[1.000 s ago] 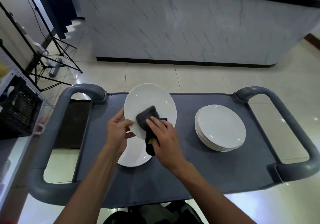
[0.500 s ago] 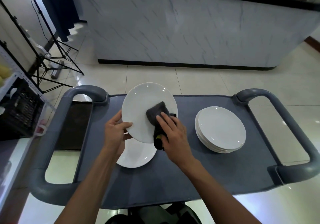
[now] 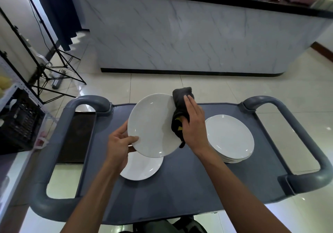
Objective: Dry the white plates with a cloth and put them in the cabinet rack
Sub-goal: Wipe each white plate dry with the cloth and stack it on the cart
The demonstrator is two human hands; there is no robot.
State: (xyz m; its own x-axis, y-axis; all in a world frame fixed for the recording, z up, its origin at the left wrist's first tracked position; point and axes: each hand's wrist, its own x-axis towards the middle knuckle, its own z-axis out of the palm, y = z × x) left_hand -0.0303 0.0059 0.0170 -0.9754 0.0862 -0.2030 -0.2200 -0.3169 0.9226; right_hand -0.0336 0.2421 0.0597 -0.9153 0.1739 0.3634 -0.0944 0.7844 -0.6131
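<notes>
A white plate (image 3: 151, 124) is held tilted above the grey cart top (image 3: 180, 187). My left hand (image 3: 119, 145) grips its lower left rim, thumb on the face. My right hand (image 3: 193, 124) presses a dark grey cloth (image 3: 180, 103) against the plate's right edge; the cloth wraps over the rim and a yellow patch shows under my palm. Another white plate (image 3: 142, 168) lies flat on the cart below the held one, partly hidden by it. A stack of white plates (image 3: 229, 138) sits on the cart's right side.
The cart has thick grey handles at left (image 3: 54, 142) and right (image 3: 306, 142). A marble-fronted counter (image 3: 180, 39) stands across the tiled floor. Black tripod legs (image 3: 54, 67) and a black crate (image 3: 18, 122) on a shelf stand at the left.
My right hand has slid the cloth from the plate's middle up and right to its right rim. The plate has been raised a little and tilted; my left hand keeps its hold.
</notes>
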